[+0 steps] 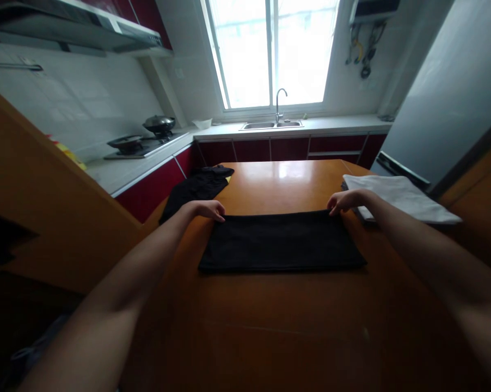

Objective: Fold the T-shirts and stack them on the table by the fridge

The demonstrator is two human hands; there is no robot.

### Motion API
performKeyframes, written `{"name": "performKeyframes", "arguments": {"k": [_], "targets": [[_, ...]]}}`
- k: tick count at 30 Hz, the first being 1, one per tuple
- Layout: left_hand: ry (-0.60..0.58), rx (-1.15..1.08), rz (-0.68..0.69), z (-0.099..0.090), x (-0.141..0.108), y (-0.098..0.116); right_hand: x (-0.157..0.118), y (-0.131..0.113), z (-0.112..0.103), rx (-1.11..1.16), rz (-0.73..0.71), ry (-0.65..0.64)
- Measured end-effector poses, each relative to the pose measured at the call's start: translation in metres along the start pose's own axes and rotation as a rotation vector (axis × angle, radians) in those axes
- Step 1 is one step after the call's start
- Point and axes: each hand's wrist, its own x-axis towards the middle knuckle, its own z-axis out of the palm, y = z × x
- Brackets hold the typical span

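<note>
A black folded cloth [278,245], perhaps a garment, lies as a wide flat rectangle on the wooden table [270,305]. My left hand [208,209] pinches its far left corner. At the far right corner, my right hand [343,201] grips the cloth between thumb and fingers. The far edge runs nearly straight between both hands. Its near edge rests on the tabletop, with stacked fold layers showing. What kind of garment it is cannot be made out.
A crumpled black garment [200,185] lies at the table's far left. Folded white cloth [396,197] sits on darker fabric at the right. Beyond the table are a sink [272,124], a stove with pans [159,124] and a grey fridge [449,98].
</note>
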Motion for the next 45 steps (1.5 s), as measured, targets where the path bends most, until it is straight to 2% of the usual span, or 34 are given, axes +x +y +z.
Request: {"name": "performKeyframes", "arguments": {"k": [4, 7, 11, 14, 17, 20, 23, 26, 29, 34, 37, 39, 41, 45], "targets": [[-0.013, -0.038, 0.023, 0.000, -0.004, 0.012, 0.006, 0.005, -0.003, 0.011, -0.089, -0.124], [-0.019, -0.057, -0.012, 0.003, -0.011, 0.018, 0.007, 0.010, -0.003, 0.020, -0.156, -0.133], [0.006, -0.101, 0.015, -0.001, -0.024, 0.022, -0.004, 0.009, -0.005, -0.014, -0.248, -0.013], [0.059, -0.125, 0.072, -0.016, -0.042, 0.028, -0.017, 0.002, -0.017, -0.075, -0.270, 0.115], [0.208, -0.077, 0.129, -0.040, -0.068, 0.039, -0.029, -0.008, -0.040, -0.125, -0.332, 0.214], [0.481, 0.056, 0.215, -0.060, -0.095, 0.050, -0.042, -0.019, -0.064, -0.144, -0.448, 0.394], [0.798, 0.190, 0.289, -0.062, -0.116, 0.057, -0.060, -0.027, -0.074, -0.190, -0.504, 0.663], [0.975, 0.253, 0.326, -0.039, -0.127, 0.058, -0.082, -0.028, -0.058, -0.296, -0.496, 0.839], [1.001, 0.388, 0.399, 0.012, -0.132, 0.050, -0.100, -0.015, -0.015, -0.481, -0.581, 0.920], [0.865, 0.518, 0.522, 0.117, -0.147, 0.027, -0.117, 0.035, 0.081, -0.688, -0.841, 0.933], [0.787, 0.561, 0.560, 0.160, -0.165, 0.018, -0.127, 0.065, 0.129, -0.698, -0.946, 0.903], [0.760, 0.576, 0.551, 0.176, -0.177, 0.017, -0.136, 0.078, 0.149, -0.672, -0.972, 0.902], [0.711, 0.572, 0.530, 0.181, -0.189, 0.018, -0.147, 0.085, 0.160, -0.644, -0.982, 0.879], [0.548, 0.534, 0.499, 0.170, -0.213, 0.027, -0.169, 0.084, 0.159, -0.578, -0.958, 0.736]]}}
